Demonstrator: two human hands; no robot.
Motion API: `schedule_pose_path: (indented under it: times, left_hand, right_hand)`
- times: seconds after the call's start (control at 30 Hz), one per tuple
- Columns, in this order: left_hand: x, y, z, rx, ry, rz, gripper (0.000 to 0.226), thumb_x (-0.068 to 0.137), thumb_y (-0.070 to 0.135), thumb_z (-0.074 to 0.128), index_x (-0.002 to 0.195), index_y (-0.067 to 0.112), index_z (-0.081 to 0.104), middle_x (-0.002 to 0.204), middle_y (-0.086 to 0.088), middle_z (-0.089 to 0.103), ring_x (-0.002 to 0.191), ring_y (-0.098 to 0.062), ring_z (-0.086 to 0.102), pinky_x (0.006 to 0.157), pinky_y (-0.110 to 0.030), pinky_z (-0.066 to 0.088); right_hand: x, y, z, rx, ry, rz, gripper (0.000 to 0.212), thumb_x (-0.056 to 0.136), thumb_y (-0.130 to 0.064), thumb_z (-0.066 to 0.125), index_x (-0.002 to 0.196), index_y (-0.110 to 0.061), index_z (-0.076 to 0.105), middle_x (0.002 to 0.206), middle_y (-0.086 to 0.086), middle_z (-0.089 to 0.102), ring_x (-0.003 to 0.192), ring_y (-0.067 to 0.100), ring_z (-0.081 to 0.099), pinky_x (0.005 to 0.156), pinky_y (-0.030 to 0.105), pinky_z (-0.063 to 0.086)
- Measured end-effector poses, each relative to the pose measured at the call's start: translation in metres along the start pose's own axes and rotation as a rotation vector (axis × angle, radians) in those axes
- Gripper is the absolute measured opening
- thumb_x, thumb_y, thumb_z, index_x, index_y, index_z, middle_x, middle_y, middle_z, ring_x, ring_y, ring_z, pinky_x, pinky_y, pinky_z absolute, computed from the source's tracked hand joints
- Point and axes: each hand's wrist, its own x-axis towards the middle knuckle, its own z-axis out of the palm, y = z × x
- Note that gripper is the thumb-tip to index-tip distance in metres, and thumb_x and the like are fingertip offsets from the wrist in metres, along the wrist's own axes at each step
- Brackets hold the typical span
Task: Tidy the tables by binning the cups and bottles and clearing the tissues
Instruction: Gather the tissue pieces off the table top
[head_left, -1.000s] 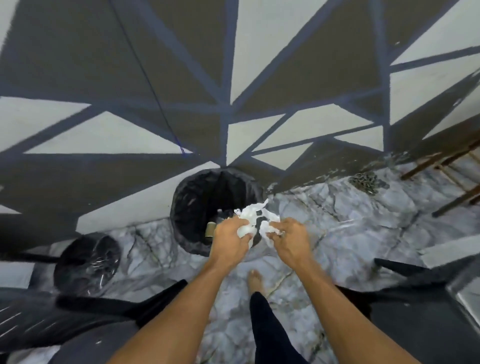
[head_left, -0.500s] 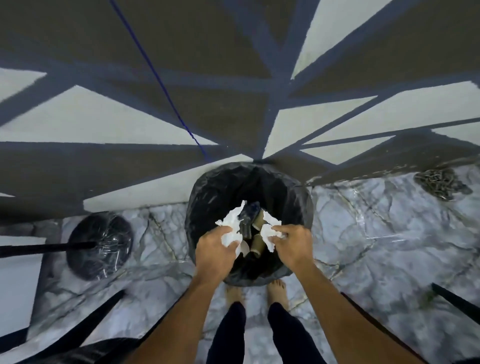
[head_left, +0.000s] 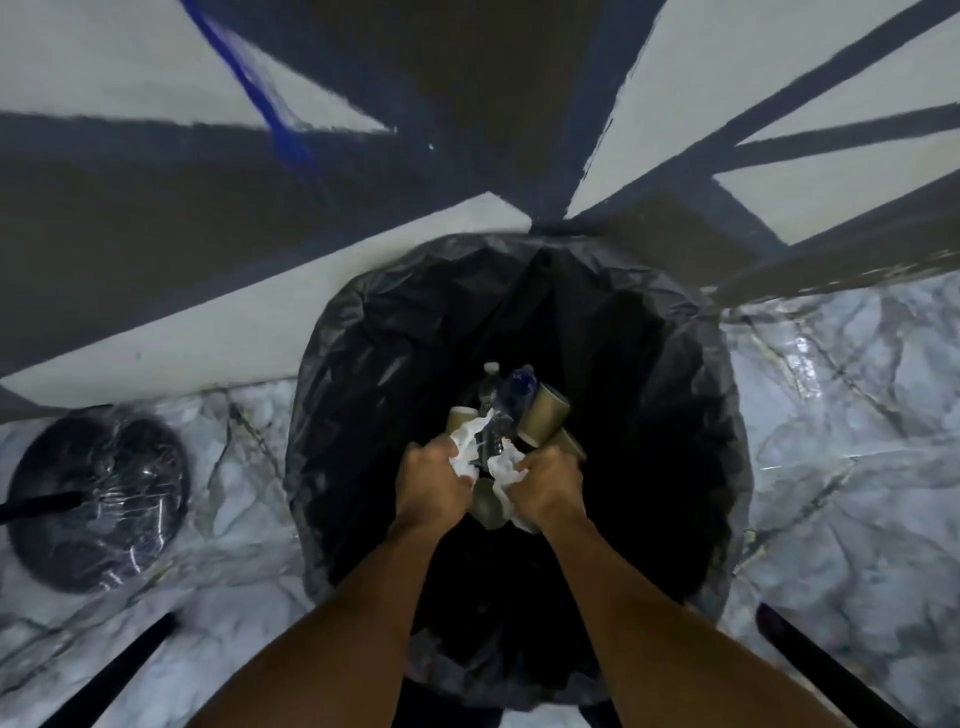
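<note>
Now gripping tissue in both hands: left hand (head_left: 434, 480) curled tight round one wad of crumpled white paper tissue (head_left: 466, 441), right hand (head_left: 550, 488) curled round a second wad (head_left: 506, 470), knuckles up, fists close side by side. Holding both over the mouth of the round bin lined with a black plastic bag (head_left: 343, 353), near its middle, forearms crossing the near rim. Below and just beyond the fists, down in the liner: clear plastic bottles (head_left: 514, 392), long axes pointing roughly away from the person, and brown paper cups (head_left: 546, 413) tipped on their sides. Judging the drop as plainly vertical, neither hand nearer than the other. Calls only for loosening both grips. Slight risk of a light scrap clinging to fingers or drifting out onto the grey marble-patterned floor (head_left: 841, 415).
</note>
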Motion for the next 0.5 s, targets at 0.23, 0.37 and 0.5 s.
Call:
schedule_pose_path:
  times: [0.23, 0.37, 0.5]
  left_hand:
    - [0.068, -0.023, 0.029, 0.161, -0.069, 0.108, 0.024, 0.071, 0.01, 0.074, 0.095, 0.008, 0.069, 0.099, -0.012, 0.069, 0.087, -0.026, 0.067, 0.075, -0.035, 0.059]
    - [0.081, -0.024, 0.028, 0.12, -0.036, 0.102, 0.025, 0.071, 0.005, 0.068, 0.095, 0.007, 0.07, 0.101, -0.011, 0.07, 0.088, -0.026, 0.066, 0.077, -0.035, 0.058]
    - [0.066, -0.012, 0.008, 0.114, -0.044, 0.082, 0.031, 0.077, 0.008, 0.069, 0.107, 0.008, 0.068, 0.105, -0.012, 0.069, 0.093, -0.027, 0.066, 0.081, -0.033, 0.058]
  right_hand:
    - [0.052, -0.004, 0.054, -0.097, -0.076, 0.018, 0.033, 0.085, -0.031, 0.074, 0.112, -0.012, 0.071, 0.114, 0.009, 0.07, 0.104, 0.022, 0.067, 0.056, 0.014, 0.04]
    - [0.071, -0.003, 0.065, 0.018, -0.122, -0.017, 0.031, 0.088, -0.019, 0.071, 0.115, -0.005, 0.07, 0.12, 0.011, 0.069, 0.109, 0.024, 0.064, 0.069, 0.009, 0.036]
    - [0.059, -0.004, 0.046, -0.011, -0.147, -0.042, 0.032, 0.087, -0.017, 0.069, 0.117, -0.006, 0.07, 0.126, 0.012, 0.065, 0.117, 0.027, 0.061, 0.086, 0.019, 0.045]
